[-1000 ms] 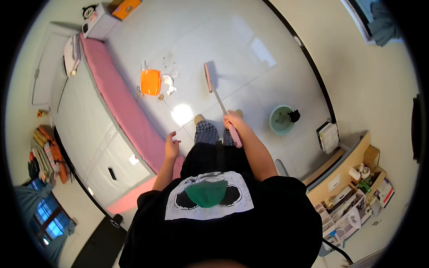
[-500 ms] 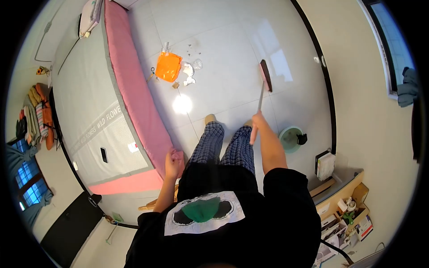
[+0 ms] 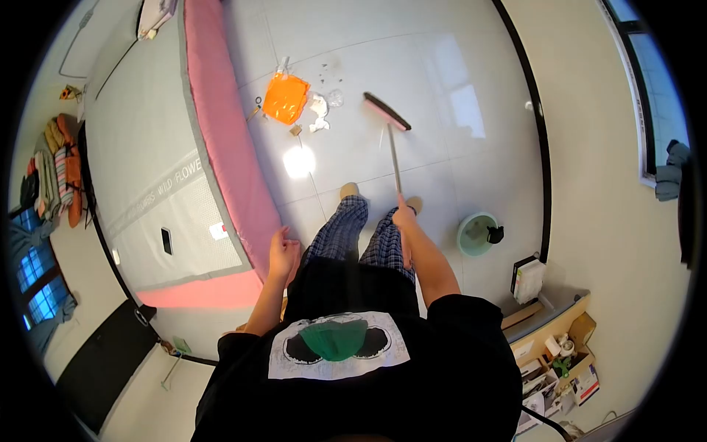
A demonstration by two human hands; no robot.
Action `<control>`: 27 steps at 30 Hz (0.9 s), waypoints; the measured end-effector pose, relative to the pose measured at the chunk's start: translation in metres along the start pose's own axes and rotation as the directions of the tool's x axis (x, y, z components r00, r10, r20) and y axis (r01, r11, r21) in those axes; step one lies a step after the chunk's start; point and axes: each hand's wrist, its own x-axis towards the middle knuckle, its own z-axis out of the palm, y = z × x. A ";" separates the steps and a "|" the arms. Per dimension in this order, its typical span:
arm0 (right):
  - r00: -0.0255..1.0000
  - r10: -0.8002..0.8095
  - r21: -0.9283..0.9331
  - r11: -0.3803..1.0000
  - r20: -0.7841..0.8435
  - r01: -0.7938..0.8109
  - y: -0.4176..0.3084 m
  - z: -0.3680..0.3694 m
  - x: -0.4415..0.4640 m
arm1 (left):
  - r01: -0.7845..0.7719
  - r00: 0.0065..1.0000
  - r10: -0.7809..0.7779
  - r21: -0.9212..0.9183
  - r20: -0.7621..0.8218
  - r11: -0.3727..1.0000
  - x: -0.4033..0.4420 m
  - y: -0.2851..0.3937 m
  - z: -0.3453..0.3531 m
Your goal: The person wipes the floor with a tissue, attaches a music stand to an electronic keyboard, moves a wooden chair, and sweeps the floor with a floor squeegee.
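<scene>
My right hand [image 3: 404, 216] is wrapped round the pink handle of a broom [image 3: 394, 151], whose dark-bristled pink head lies on the tiled floor in front of my feet. My left hand [image 3: 280, 252] hangs beside the pink edge of the bed, with its fingers apart and nothing in them. Left of the broom head, an orange bag [image 3: 286, 99] lies on the floor. Crumpled white tissue [image 3: 319, 110], a clear plastic piece [image 3: 335, 98], a small brown piece [image 3: 296, 130] and dark bits lie around it.
The bed [image 3: 158, 177] runs along the left and bears a phone [image 3: 167, 241]. A pale green bucket [image 3: 477, 234] with a black thing on its rim stands at the right. Behind it are a white box [image 3: 528, 281] and a desk with many small items [image 3: 563, 361].
The broom head first swung to the right, then came back left and turned, its bristles now facing away from me. My view has shifted. My left hand has come closer to the bed's edge.
</scene>
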 end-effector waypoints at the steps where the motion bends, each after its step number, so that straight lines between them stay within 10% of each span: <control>1: 0.999 0.019 0.160 0.987 0.029 -0.024 -0.010 -0.011 0.001 | -0.021 1.000 0.021 -0.005 0.003 1.000 0.003 -0.010 -0.002; 5: 0.988 0.102 0.565 0.811 0.113 -0.149 -0.060 -0.080 -0.038 | -0.212 0.976 0.218 0.140 -0.025 0.967 0.018 -0.064 -0.012; 10: 0.981 0.179 0.554 0.810 0.079 -0.192 -0.055 -0.072 -0.032 | -0.070 0.998 0.069 -0.067 -0.008 0.995 0.020 -0.055 -0.013; 16: 0.979 0.200 0.695 0.710 -0.045 -0.113 -0.034 0.095 0.056 | -0.043 0.998 0.036 -0.146 -0.046 0.988 0.017 -0.032 -0.019; 18: 0.944 0.224 0.765 0.555 0.243 -0.328 -0.113 0.045 -0.021 | -0.016 0.999 0.004 -0.235 -0.053 0.972 0.014 -0.044 -0.028; 27: 0.936 -0.015 0.888 0.321 0.352 -0.329 -0.152 -0.012 -0.077 | -0.120 0.986 0.138 0.175 -0.094 0.977 0.040 -0.087 -0.053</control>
